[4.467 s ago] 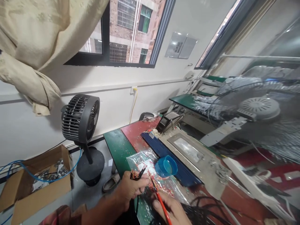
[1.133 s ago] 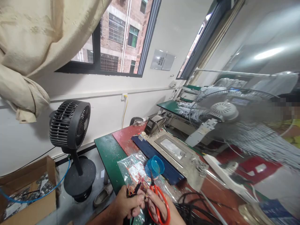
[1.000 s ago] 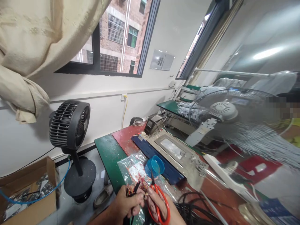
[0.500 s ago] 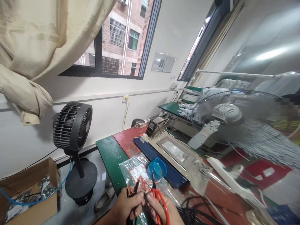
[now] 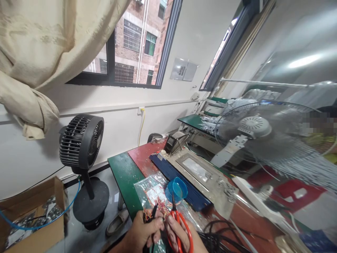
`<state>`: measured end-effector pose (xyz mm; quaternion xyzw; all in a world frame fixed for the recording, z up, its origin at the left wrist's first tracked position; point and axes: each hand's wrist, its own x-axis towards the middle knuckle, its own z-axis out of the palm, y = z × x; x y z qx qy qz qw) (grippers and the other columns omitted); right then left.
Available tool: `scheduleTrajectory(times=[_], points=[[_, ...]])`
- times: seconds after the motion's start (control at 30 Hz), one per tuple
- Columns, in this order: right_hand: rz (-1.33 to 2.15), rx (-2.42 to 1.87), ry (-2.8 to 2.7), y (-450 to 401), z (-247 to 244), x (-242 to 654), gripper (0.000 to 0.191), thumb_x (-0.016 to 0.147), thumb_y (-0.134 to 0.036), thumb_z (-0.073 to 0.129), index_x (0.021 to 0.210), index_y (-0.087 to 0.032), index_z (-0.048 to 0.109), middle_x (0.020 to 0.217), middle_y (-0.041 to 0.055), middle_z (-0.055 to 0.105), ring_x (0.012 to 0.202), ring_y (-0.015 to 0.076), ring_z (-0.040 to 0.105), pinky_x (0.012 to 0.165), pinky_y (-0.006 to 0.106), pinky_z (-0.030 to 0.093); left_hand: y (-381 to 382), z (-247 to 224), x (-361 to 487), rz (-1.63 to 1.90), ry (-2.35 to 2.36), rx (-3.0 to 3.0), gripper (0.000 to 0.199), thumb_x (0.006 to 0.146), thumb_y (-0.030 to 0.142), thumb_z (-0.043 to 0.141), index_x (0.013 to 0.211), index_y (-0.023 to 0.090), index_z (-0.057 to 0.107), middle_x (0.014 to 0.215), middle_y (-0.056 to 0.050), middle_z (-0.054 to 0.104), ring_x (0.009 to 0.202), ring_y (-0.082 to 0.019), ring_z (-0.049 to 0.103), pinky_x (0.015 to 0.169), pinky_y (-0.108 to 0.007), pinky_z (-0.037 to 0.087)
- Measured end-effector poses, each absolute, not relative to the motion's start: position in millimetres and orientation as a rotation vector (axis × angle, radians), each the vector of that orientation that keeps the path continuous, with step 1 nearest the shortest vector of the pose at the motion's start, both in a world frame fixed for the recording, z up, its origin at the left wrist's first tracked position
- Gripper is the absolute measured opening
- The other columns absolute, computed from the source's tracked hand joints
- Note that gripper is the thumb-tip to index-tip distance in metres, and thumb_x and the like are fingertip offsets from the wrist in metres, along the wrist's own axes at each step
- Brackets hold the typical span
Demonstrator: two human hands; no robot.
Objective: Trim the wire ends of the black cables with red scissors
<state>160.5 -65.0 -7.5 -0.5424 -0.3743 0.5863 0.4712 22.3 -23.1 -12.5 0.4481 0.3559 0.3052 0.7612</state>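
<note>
My left hand (image 5: 147, 226) is closed round a black cable (image 5: 154, 210), with small coloured wire ends (image 5: 147, 213) showing by its fingers. Close beside it, my right hand (image 5: 181, 232) is closed on red-handled scissors (image 5: 189, 233), their dark blades pointing up and away. The fingertips of both hands nearly meet; what lies between them is too small to make out. Just beyond the hands, many short red and yellow wire bits (image 5: 163, 206) lie on a clear plastic bag (image 5: 143, 186). A round blue tub (image 5: 176, 189) stands behind the scissor tips.
A beige machine (image 5: 200, 168) with a blue front strip sits on the table (image 5: 119, 172), a small black fan (image 5: 176, 141) at its far end. Black cables (image 5: 223, 232) lie at right. A floor fan (image 5: 81, 142) and a cardboard box (image 5: 56, 211) stand left; a larger fan (image 5: 254, 126) spins at right.
The scissors have tilted and shifted slightly to the right in my right hand, and their red handles stand a little wider apart. My left hand has hardly moved.
</note>
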Motion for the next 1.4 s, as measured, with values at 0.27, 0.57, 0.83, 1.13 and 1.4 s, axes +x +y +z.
scheduleTrajectory(times=[0.27,0.57,0.83,1.13,1.4], points=[[1.435,-1.353,-0.986,-64.9,-1.0,157.8,0.055,0.067,-0.067,0.057,0.051,-0.015,0.049,0.039,-0.0039,0.043,0.035,0.0052,0.037,0.040,0.020,0.023,-22.1,-16.1,22.3,0.687,0.778,0.966,0.050,0.060,0.061,0.064,0.072,0.013,0.055,0.038,0.006,0.046,0.028,-0.002,0.025,0.031,-0.020,0.013],[1.421,-1.320,-0.844,-60.8,-13.8,162.3,0.055,0.063,-0.070,0.058,0.052,-0.018,0.046,0.037,-0.0062,0.040,0.033,0.0048,0.034,0.036,0.019,0.022,-24.2,-12.9,21.7,0.635,0.780,0.996,0.050,0.059,0.062,0.063,0.069,0.013,0.058,0.037,0.006,0.044,0.028,-0.003,0.026,0.030,-0.020,0.013],[1.428,-1.293,-0.854,-65.2,-5.8,158.6,0.051,0.068,-0.066,0.057,0.056,-0.018,0.046,0.040,-0.0063,0.042,0.031,0.0038,0.033,0.032,0.018,0.019,-23.7,-4.9,18.1,0.548,0.697,1.044,0.045,0.062,0.058,0.064,0.069,0.013,0.058,0.040,0.006,0.045,0.030,-0.003,0.029,0.031,-0.019,0.017],[1.453,-1.268,-0.839,-66.7,-1.8,156.5,0.050,0.067,-0.063,0.061,0.054,-0.017,0.046,0.040,-0.0065,0.042,0.032,0.0035,0.034,0.034,0.018,0.020,-23.2,-6.9,17.1,0.574,0.697,1.046,0.047,0.060,0.060,0.063,0.069,0.013,0.058,0.039,0.006,0.045,0.029,-0.003,0.028,0.030,-0.019,0.017],[1.455,-1.263,-0.851,-66.1,-8.0,158.2,0.050,0.068,-0.062,0.061,0.052,-0.016,0.048,0.039,-0.0061,0.041,0.032,0.0032,0.034,0.034,0.017,0.021,-21.0,-8.5,18.2,0.577,0.701,1.065,0.053,0.056,0.064,0.064,0.065,0.013,0.059,0.042,0.004,0.050,0.027,-0.002,0.028,0.030,-0.021,0.015]])
